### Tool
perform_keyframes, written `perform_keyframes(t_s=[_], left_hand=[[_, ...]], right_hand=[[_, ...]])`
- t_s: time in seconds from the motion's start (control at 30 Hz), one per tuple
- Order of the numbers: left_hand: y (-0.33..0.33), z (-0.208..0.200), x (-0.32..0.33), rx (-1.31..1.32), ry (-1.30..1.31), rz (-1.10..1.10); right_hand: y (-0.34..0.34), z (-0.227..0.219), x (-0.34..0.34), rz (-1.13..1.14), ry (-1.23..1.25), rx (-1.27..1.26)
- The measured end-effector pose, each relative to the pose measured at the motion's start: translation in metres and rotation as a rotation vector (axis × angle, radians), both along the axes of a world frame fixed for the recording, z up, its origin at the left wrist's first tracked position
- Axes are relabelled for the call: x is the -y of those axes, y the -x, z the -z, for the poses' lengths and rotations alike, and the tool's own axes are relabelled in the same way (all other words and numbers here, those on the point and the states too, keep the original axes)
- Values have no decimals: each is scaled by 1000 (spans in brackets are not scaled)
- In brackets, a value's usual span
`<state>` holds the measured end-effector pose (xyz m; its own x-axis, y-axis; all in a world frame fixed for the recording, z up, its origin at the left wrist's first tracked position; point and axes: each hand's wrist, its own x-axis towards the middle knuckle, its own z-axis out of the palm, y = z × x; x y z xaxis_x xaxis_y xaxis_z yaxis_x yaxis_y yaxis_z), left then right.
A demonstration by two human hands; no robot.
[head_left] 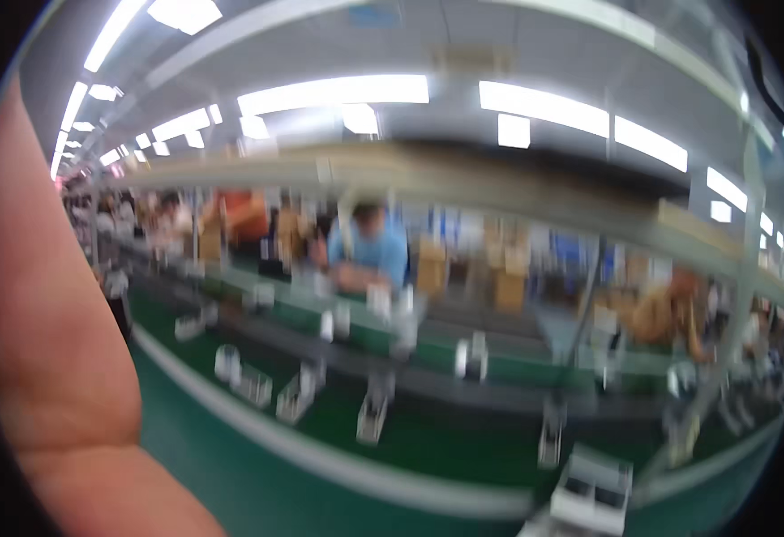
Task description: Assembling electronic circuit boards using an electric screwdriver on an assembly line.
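Note:
Very close on the left side, bare skin of my left hand and wrist (65, 331) rises from the lower edge, with a crease across it. Its fingers lie outside the picture, so whether it holds anything is hidden. My right hand does not show. Nearest in front is a green worktop (204, 421) with a pale edge strip. At the lower right stands a white boxy device (592, 490) with dark openings. Smaller white and grey parts, including a narrow piece (374, 413) and another narrow piece (549, 438), sit in a row beyond the strip, smeared by motion.
A long green conveyor line (445, 416) runs across the view. Across it a person in a light blue shirt (378, 255) leans over the line; another person (669, 313) is farther right. Cardboard boxes (510, 277) stand behind. An overhead beam (499, 192) and a slanted post (739, 277) frame the station.

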<state>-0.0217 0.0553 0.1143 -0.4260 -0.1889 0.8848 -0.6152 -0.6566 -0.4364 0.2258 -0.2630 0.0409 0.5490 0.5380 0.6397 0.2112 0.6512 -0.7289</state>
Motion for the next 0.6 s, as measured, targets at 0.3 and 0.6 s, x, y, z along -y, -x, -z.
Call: perform_keyframes(t_s=[0.3,0.6], left_hand=[[89,79,192,-390,921,140],[104,99,209,-426,1184,224]], right_hand=[[-13,15,-14,88,96,-84],[-7,17,-13,101,103,-53]])
